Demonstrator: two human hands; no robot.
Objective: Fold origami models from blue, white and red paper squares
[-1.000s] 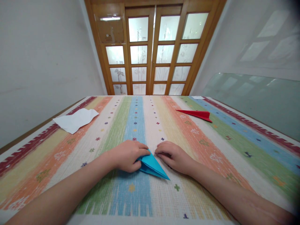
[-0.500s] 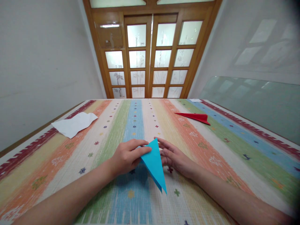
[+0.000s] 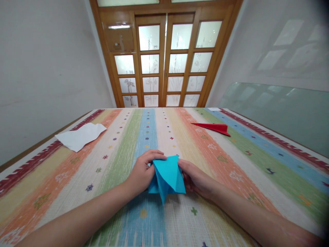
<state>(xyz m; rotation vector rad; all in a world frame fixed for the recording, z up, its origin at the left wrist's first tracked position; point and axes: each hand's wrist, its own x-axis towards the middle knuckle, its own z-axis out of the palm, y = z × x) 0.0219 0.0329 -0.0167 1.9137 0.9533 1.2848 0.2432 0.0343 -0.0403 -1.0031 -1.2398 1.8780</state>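
A folded sheet of blue paper (image 3: pixel 167 173) is between my hands, above the striped tablecloth (image 3: pixel 130 156). Its layers are spread partly apart, and a pointed flap hangs down toward me. My left hand (image 3: pixel 145 169) grips its left upper edge, fingers over the top and thumb at the side. At the right upper corner, my right hand (image 3: pixel 194 175) pinches the paper with the thumb in front; its other fingers are mostly hidden behind.
A red folded paper plane (image 3: pixel 213 128) lies at the back right. Toward the back left is a creased white sheet of paper (image 3: pixel 81 136). Wooden doors with glass panes (image 3: pixel 164 61) stand beyond the table, and a greenish glass panel (image 3: pixel 277 116) leans at the right wall.
The blue paper has turned and its layers have spread from a narrow, flat folded wedge. My right hand has closed on its right corner; my left hand has shifted its grip slightly.
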